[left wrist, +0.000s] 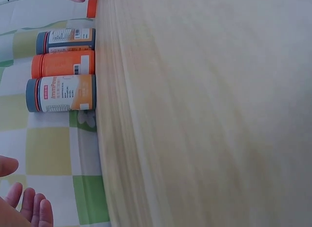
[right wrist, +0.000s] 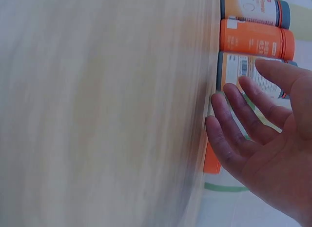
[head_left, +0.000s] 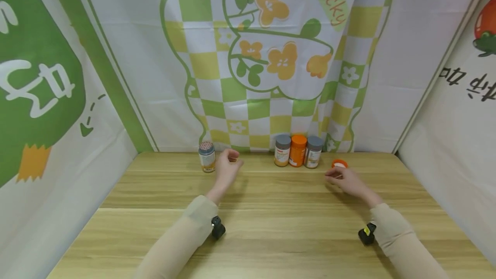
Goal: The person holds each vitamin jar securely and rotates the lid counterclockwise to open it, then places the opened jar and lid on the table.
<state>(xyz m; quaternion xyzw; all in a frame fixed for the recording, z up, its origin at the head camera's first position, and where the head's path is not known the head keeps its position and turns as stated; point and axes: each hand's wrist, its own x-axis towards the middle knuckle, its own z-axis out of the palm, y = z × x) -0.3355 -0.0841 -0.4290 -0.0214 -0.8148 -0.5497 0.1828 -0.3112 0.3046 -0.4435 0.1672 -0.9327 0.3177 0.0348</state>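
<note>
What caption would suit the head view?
Left hand beside a lone jar, right hand near a small orange object, three jars standing in a row between them.

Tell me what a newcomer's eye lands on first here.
First, probably the bright orange cylindrical jar, standing between two grey-lidded cylindrical jars at the back of the pale wooden tabletop. Behind it hangs the green, yellow and white checked fabric backdrop with orange flowers. Farther right, a low, round orange-and-white piece sits beside the right grip.

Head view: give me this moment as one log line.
left hand: empty, beside lone jar | right hand: empty, by low orange item | orange jar: between two grey-lidded jars
</note>
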